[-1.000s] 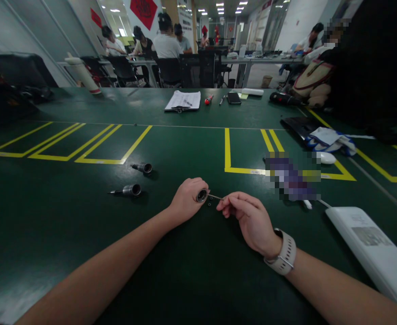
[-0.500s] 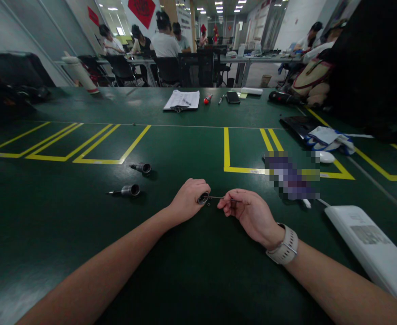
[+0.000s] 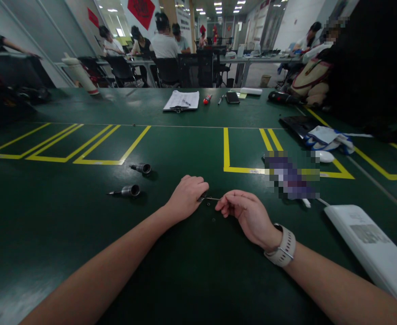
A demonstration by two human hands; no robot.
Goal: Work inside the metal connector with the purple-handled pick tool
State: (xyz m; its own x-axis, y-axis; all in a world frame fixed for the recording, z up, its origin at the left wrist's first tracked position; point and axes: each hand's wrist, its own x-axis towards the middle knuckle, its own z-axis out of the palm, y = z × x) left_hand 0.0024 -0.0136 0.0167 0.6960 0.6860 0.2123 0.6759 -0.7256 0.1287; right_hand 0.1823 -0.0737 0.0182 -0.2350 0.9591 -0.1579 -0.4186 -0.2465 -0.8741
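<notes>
My left hand (image 3: 187, 198) is closed around a dark metal cylindrical part (image 3: 201, 198), mostly hidden by the fingers. In my right hand (image 3: 245, 214), a thin metal rod (image 3: 212, 198) is pinched, its far end at the mouth of that part; its exact kind cannot be made out. One small ring (image 3: 208, 204) lies on the table just below the rod, and a second small ring (image 3: 213, 220) is nearer to me. Left of my hands lie two metal sockets with pointed shanks, one socket (image 3: 130, 191) closer and the other socket (image 3: 145, 168) farther away.
The green table (image 3: 171, 271) bears yellow tape outlines. To the right lie a white power bank (image 3: 371, 243), a blurred-out phone-like object (image 3: 289, 178) and a white mouse (image 3: 325, 156). Farther back are a clipboard (image 3: 182, 100), a red-tipped item (image 3: 207, 99) and a tilted bottle (image 3: 79, 74). People sit beyond.
The part in my left hand has turned, so its round opening faces me less. A second small ring now lies on the table below the first. My right hand has shifted slightly left.
</notes>
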